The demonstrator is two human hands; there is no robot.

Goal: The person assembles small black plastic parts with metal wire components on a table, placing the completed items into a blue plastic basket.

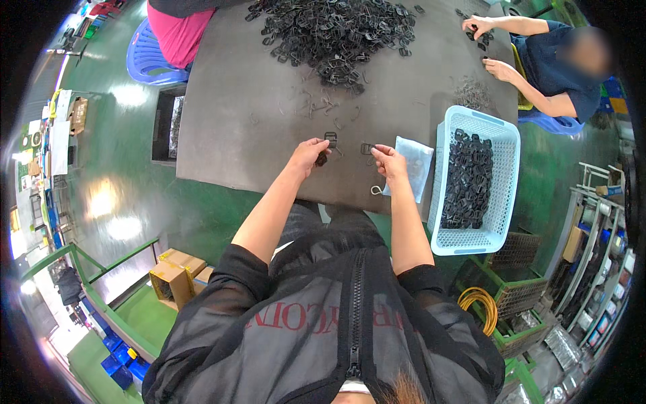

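Observation:
At the near edge of the table, my left hand (311,155) pinches a small black buckle (330,137) between thumb and fingertips. More dark pieces show under its curled fingers. A little to the right, my right hand (389,163) is closed on another black buckle (367,148), held by its edge. The two buckles are apart. Thin scraps (326,102) lie scattered on the table beyond my hands. A large heap of black buckles (330,40) covers the far middle. To my right, a light blue basket (512,182) holds many black buckles.
The grey table (229,114) spans the front. Beside my right hand lies a pale blue packet (418,165) with a pale loop-ended piece (377,190) near it. A co-worker's hands (501,69) handle black pieces at right. Another person's pink-clothed leg (176,34) is at far left, by a blue chair (145,57).

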